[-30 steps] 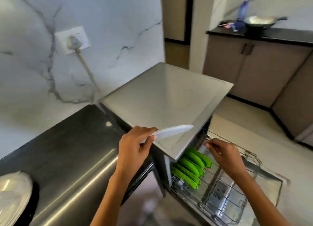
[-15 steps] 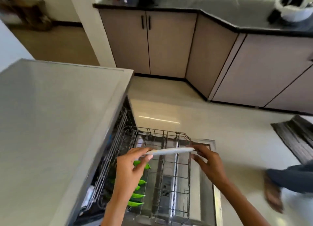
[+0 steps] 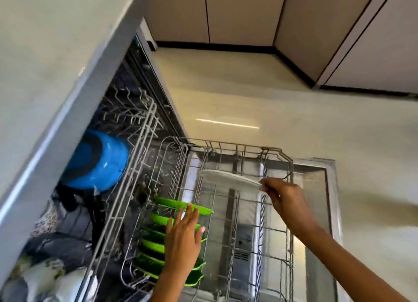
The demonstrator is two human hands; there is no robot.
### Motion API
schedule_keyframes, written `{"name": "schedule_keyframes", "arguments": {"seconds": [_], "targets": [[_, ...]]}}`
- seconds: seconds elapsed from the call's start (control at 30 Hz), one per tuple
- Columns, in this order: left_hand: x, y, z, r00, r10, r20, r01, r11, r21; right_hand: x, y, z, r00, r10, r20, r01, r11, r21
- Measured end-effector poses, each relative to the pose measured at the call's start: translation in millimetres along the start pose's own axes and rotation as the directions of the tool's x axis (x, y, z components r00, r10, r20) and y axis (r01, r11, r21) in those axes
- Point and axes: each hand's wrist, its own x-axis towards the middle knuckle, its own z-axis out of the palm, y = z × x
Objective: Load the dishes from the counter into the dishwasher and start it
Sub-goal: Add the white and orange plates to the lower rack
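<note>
Pulled-out lower rack [image 3: 280, 153], right hand [image 3: 286, 202] pinching white plate [image 3: 228, 177]

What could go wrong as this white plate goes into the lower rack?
1. The right hand pinches the flat white plate only at its rim, so it may tip or slip.
2. The left hand, open over the standing green plates, could knock them.

Pulled-out lower rack [image 3: 278, 153] — green plates [image 3: 158, 247] standing on edge in its left side, upper rack [image 3: 144, 120] holding a blue bowl [image 3: 99, 163]
</note>
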Motion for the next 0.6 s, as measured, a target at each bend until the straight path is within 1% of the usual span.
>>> {"name": "schedule_keyframes", "arguments": {"seconds": [0.07, 0.17, 0.27, 0.4, 0.6], "targets": [[17.9, -10.2, 13.4, 0.995, -0.037, 0.096, 0.024, 0.990, 0.135, 15.7, -2.2, 27.8, 0.999, -0.025, 0.039, 0.023, 0.999, 0.045], [38.9, -23.8, 25.0, 0.979, -0.053, 0.197, -0.008, 0.955, 0.295, 38.6, -3.2, 66.0, 0.991, -0.061, 0.118, 0.050, 0.994, 0.099], [47.4, -29.8, 31.7, 0.953, -0.081, 0.291, -0.028, 0.935, 0.353, 55.9, -3.9, 96.6, 0.980, -0.078, 0.184, 0.062, 0.994, 0.093], [50.4, -28.5, 32.7, 0.969, -0.076, 0.235, -0.012, 0.936, 0.351, 71.2, -7.4, 121.6, 0.971, -0.048, 0.236, 0.024, 0.994, 0.103], [47.8, -28.3, 36.5, 0.966, -0.115, 0.232, 0.046, 0.958, 0.282, 85.2, -9.9, 144.1, 0.951, -0.010, 0.308, -0.029, 0.992, 0.123]]}}
